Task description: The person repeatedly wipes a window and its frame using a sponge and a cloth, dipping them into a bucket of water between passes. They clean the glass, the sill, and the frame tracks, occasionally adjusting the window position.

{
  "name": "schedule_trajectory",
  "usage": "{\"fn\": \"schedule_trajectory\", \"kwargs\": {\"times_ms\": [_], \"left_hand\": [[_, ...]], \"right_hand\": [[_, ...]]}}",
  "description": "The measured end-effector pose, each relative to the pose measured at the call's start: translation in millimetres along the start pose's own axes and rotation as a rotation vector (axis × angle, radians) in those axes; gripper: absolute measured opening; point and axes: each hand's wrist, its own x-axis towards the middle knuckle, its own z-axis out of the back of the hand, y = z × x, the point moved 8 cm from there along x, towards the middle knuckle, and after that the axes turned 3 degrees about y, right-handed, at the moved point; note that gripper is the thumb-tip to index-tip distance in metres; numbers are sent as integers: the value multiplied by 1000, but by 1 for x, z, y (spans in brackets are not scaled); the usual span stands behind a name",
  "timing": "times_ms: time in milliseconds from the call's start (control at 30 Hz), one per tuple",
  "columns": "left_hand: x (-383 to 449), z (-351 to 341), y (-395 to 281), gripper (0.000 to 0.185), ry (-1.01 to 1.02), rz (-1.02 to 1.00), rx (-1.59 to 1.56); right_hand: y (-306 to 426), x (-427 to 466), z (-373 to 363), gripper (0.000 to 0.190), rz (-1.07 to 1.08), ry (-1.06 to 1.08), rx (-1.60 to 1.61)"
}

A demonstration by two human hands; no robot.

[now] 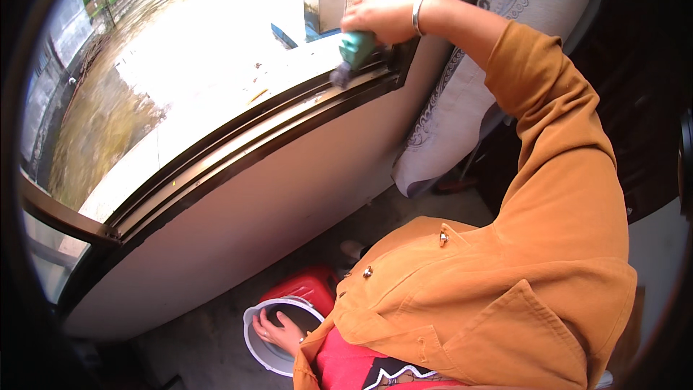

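Note:
My right hand point(381, 13) wears a silver bangle and is shut on a small green-handled tool point(356, 47). Its dark grey tip, blurred and apparently a brush head, is down at the right end of the window's sliding track point(303, 98). Bits of debris lie along the track and the pale outer sill point(238, 95). Low in front of me, my left hand point(279, 331), with a ring on one finger, is spread over the mouth of a white plastic bucket point(253, 342). Its fingers hold nothing visible. The bucket's contents are dark and hard to make out.
A red plastic item point(308, 287) stands behind the bucket on the grey floor point(195, 349). Beneath the window runs a pale wall point(260, 184). A patterned light cloth point(449, 135) hangs to the right. A window pane's frame point(70, 216) stands at the lower left.

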Motion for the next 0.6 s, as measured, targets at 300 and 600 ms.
{"fn": "schedule_trajectory", "kwargs": {"times_ms": [300, 600], "left_hand": [[7, -6, -8, 41, 39, -50, -15], [2, 0, -3, 40, 2, -48, -13]], "right_hand": [[12, 17, -46, 44, -50, 137, 229], [19, 25, 11, 44, -80, 26, 313]]}}
